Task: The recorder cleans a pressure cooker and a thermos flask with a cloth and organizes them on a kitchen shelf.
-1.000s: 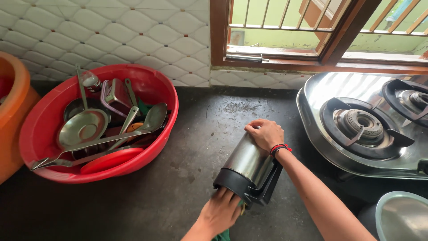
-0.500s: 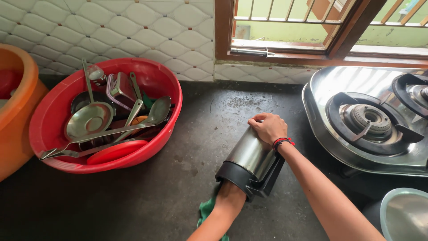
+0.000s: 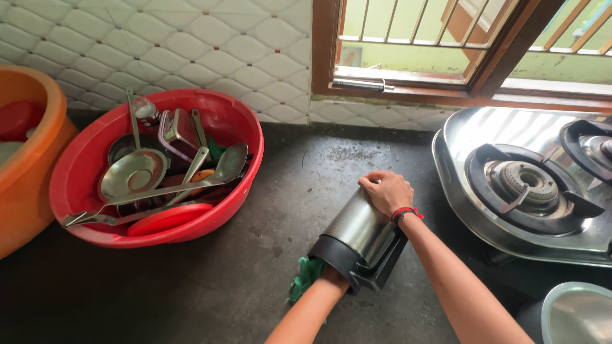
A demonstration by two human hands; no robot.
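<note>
I see the steel jug (image 3: pixel 358 230) lying tipped on its side on the dark counter (image 3: pixel 210 280), near the middle of the scene, its mouth with the black rim pointing toward me and its base toward the far wall. My right hand (image 3: pixel 387 192) is closed over the far, upper end of the body, fingers wrapped down around the curve, pinning it. My left hand is pushed inside the mouth, so only the forearm (image 3: pixel 306 315) shows; I cannot tell whether those fingers are spread or bunched, though a green cloth (image 3: pixel 305 279) spills out just beside the wrist. I judge the jug to be rigid, fairly light when empty, and slick on its polished wall, more so if wet, so it would roll or slip if held loosely. The black handle (image 3: pixel 382 262) on the right underside looks the surer grip; the rim is another firm edge. To the left sits a red tub (image 3: pixel 245 185) full of ladles and steel dishes, and to the right, the gas stove (image 3: pixel 529 191), well apart.
</note>
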